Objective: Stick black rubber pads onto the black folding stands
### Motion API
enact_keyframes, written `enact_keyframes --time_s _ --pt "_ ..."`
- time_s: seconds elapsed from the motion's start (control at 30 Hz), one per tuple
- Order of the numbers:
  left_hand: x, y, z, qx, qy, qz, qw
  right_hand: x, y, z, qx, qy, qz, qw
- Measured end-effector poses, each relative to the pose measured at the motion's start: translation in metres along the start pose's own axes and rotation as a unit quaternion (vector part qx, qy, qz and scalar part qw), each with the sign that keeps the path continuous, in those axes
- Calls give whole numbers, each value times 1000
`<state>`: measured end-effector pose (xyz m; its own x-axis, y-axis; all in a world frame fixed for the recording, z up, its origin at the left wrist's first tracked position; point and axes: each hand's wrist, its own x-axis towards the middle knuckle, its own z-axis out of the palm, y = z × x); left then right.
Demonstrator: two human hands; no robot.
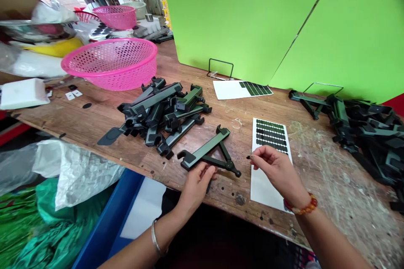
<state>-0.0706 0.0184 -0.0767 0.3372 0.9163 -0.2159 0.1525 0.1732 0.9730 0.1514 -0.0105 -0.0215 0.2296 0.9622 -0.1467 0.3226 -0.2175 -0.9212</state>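
My left hand is closed on the lower edge of a black folding stand with a grey top face, hooked ends and an unfolded hinged strut. The stand is just above or on the table's front part; which one I cannot tell. To its right, my right hand pinches a small black sticker between thumb and finger. Beneath that hand lies a white sheet with rows of small black stickers on its far half, partly covered by the fingers.
A pile of similar folding stands lies left of centre, and another heap is at the right. Behind the left pile stands a pink basket. A second sticker sheet lies before the green panel. A blue bin is below the table's edge.
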Motion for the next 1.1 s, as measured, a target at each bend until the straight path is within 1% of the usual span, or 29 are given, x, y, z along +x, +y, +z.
enact_keyframes --time_s 0.07,0.1,0.17,0.2,0.23,0.27,0.3,0.37,0.43,0.5,0.6,0.73,0.83,0.97,1.1 --pt "-12 6 -4 77 -55 -6 995 3 5 6 -8 -27 -3 1000" --pt "-18 11 -7 120 -97 7 988 4 7 8 -10 -38 -1 999" --pt "-24 25 -12 199 -189 63 959 6 10 11 -17 -51 4 999" --pt "-23 32 -15 232 -220 103 942 8 10 12 -26 -54 2 998" --pt "-20 38 -18 262 -229 145 926 9 9 12 -37 -54 -3 998" --pt "-14 43 -22 293 -217 186 913 10 8 13 -48 -55 -10 997" --pt "-6 45 -25 327 -190 222 899 10 7 15 -57 -58 -12 997" --pt "12 44 -30 389 -140 272 869 12 4 18 -61 -72 1 996" --pt "28 38 -31 432 -137 286 844 13 2 22 -47 -89 28 995" --pt "34 32 -27 457 -149 277 832 14 3 26 -32 -102 44 993" --pt "26 28 -15 482 -135 255 827 16 7 30 -10 -129 56 990" --pt "13 28 -3 478 -120 246 834 18 13 31 1 -170 78 982" --pt "14 26 -1 471 -119 249 838 18 15 30 -9 -178 86 980" --pt "16 23 -2 462 -120 255 841 18 15 32 -23 -172 96 980" --pt "15 22 -2 457 -119 248 846 17 16 36 -38 -159 85 983"
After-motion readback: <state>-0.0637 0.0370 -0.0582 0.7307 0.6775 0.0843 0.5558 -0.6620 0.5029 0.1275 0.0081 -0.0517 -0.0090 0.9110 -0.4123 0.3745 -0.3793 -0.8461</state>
